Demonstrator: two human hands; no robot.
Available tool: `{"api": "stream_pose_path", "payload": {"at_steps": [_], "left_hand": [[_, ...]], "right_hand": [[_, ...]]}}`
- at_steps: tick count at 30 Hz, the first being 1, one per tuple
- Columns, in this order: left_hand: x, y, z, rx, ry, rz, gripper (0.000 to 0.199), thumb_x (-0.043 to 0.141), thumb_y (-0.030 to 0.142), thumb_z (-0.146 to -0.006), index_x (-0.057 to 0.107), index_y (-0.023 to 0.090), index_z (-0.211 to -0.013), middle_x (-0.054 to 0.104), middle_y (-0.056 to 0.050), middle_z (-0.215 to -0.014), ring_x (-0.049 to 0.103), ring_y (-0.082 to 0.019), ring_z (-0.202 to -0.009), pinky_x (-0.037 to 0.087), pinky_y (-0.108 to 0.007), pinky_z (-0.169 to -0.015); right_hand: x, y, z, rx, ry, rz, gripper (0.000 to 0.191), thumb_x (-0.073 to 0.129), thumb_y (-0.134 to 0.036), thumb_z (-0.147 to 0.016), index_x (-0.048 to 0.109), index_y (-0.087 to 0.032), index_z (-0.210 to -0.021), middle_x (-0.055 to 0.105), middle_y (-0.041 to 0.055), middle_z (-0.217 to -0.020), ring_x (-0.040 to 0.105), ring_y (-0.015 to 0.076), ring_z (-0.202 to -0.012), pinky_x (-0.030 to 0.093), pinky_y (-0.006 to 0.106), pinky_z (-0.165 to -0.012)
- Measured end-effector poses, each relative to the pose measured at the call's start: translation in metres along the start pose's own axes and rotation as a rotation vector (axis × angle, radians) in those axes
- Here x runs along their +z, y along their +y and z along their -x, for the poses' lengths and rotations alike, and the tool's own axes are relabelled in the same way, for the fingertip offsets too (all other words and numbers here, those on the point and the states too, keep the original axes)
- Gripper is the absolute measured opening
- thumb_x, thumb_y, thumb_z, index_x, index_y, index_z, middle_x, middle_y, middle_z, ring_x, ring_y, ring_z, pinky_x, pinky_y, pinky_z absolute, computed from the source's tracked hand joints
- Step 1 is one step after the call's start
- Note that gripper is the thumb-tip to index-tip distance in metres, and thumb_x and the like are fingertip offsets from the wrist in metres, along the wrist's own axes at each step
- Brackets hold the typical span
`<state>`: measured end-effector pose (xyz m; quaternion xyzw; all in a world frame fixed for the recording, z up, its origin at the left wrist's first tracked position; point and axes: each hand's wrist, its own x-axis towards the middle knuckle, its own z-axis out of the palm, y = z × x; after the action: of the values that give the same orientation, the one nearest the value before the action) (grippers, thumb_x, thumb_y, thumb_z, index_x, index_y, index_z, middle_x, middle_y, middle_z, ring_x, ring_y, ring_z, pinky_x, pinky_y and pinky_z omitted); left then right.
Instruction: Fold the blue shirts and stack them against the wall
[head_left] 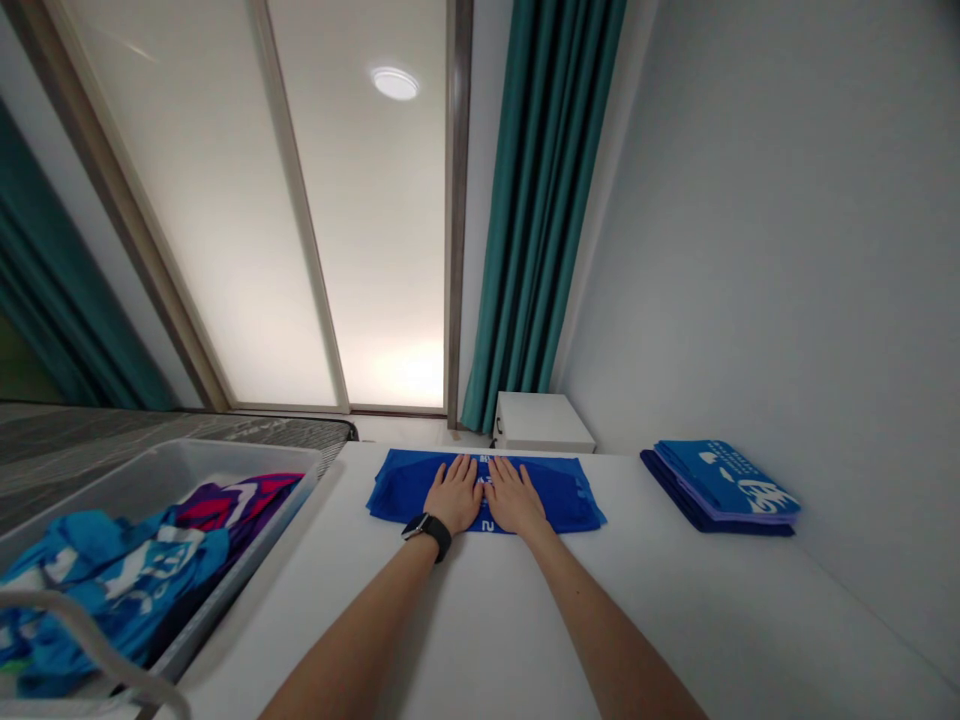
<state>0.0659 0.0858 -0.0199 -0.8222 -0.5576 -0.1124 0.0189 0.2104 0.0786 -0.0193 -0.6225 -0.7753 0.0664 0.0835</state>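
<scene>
A blue garment (566,495) with white print lies folded into a wide flat strip on the white table (480,620). My left hand (454,493), with a black watch (429,531) on its wrist, rests palm down on the middle of the cloth. Right beside it, my right hand (514,495) presses flat on the same garment. Fingers of both hands are stretched out and point away from me, and neither hand grips anything. Part of the white print is hidden under the hands.
To the right, by the wall, sits a stack of folded garments (724,485) in blue, lilac and navy. A translucent plastic bin (255,450) at left holds crumpled blue and purple-red clothes. Beyond the table stand a white cabinet (544,425) and a teal curtain (547,200).
</scene>
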Motion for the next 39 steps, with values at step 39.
{"api": "stream_pose_path", "payload": {"at_steps": [39], "left_hand": [[-0.048, -0.088, 0.117, 0.152, -0.063, 0.492, 0.045, 0.033, 0.037, -0.099, 0.049, 0.018, -0.136, 0.054, -0.009, -0.139, 0.049, -0.021, -0.128, 0.035, -0.04, -0.111]], "right_hand": [[-0.008, 0.044, 0.119, 0.012, 0.023, 0.087, 0.057, 0.026, -0.041, -0.096, 0.034, -0.018, -0.148, 0.032, 0.0074, -0.154, 0.026, 0.0217, -0.142, 0.016, 0.045, -0.117]]}}
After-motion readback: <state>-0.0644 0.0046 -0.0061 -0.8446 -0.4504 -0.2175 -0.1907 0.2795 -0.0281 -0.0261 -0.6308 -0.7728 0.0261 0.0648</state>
